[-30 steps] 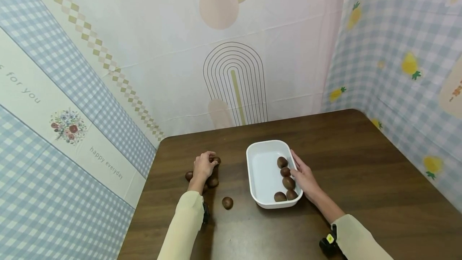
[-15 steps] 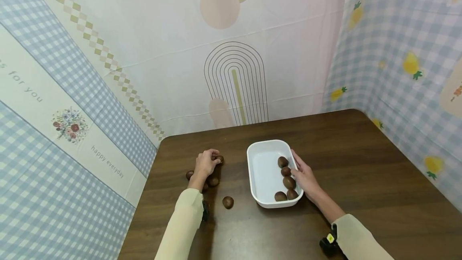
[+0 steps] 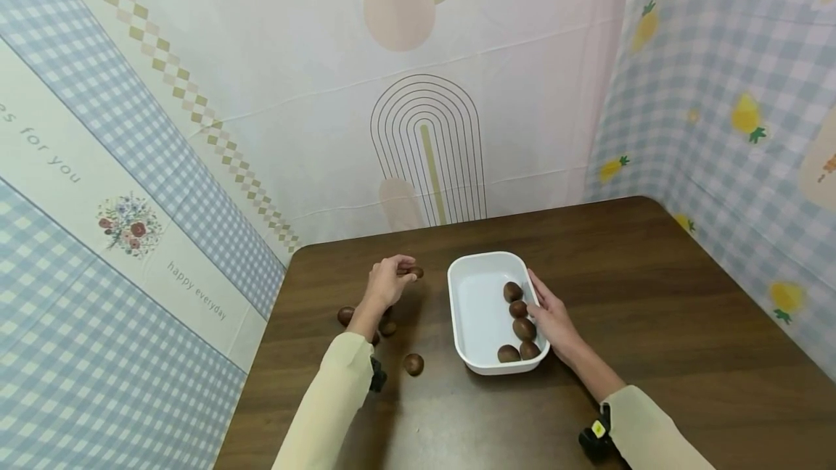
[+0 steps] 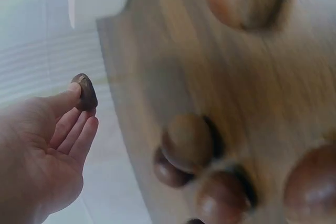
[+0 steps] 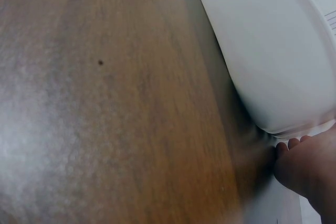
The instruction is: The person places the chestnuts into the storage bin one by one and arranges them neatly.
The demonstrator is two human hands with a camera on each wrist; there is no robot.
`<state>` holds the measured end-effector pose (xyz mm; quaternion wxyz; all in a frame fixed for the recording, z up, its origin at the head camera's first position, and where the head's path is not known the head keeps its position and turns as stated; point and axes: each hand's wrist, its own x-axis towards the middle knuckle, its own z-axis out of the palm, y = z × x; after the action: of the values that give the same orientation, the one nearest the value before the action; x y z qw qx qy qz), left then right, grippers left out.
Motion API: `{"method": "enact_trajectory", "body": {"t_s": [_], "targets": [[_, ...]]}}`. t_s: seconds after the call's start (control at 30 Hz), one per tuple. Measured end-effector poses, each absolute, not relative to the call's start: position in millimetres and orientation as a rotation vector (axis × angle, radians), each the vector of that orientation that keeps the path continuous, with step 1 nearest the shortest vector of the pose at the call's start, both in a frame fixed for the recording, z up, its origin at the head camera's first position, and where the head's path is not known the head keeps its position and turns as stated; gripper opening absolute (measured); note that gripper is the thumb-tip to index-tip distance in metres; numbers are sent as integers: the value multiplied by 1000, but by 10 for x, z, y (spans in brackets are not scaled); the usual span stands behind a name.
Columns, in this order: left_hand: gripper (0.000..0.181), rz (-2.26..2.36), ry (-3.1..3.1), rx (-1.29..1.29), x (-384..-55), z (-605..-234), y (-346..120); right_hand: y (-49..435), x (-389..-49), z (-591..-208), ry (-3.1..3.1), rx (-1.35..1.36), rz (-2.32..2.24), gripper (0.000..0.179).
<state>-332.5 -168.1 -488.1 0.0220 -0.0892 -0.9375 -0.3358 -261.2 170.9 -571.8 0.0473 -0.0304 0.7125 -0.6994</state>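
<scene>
My left hand [image 3: 387, 281] pinches a dark brown chestnut [image 4: 86, 94] between thumb and fingertips, lifted off the table in the left wrist view. Several more glossy brown chestnuts [image 3: 346, 316] lie below and around that wrist, some partly hidden by it. A single chestnut [image 3: 414, 364] lies apart, nearer the front. With its thumb over the rim and fingers along the outer wall, my right hand [image 3: 555, 321] holds a white rectangular tub [image 3: 472, 314]. Inside, several chestnuts [image 3: 524, 329] line the tub's right side and near right corner.
A dark wooden table [image 3: 627, 296] carries everything. Patterned cloth [image 3: 313, 107] hangs close behind its back edge, with checked cloth at both sides. A black wrist device [image 3: 596, 441] sits at the right cuff.
My left hand has moved up and to the right with the chestnut, away from the loose ones. The right hand and the tub have stayed in place.
</scene>
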Motion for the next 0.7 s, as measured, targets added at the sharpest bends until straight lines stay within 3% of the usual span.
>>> {"method": "enact_trajectory", "body": {"t_s": [0.7], "targets": [[33,-1187,-2831,-522,-3047,-4748,-778,1692,-2600,-5711,2158,-87,-2152,78]]}}
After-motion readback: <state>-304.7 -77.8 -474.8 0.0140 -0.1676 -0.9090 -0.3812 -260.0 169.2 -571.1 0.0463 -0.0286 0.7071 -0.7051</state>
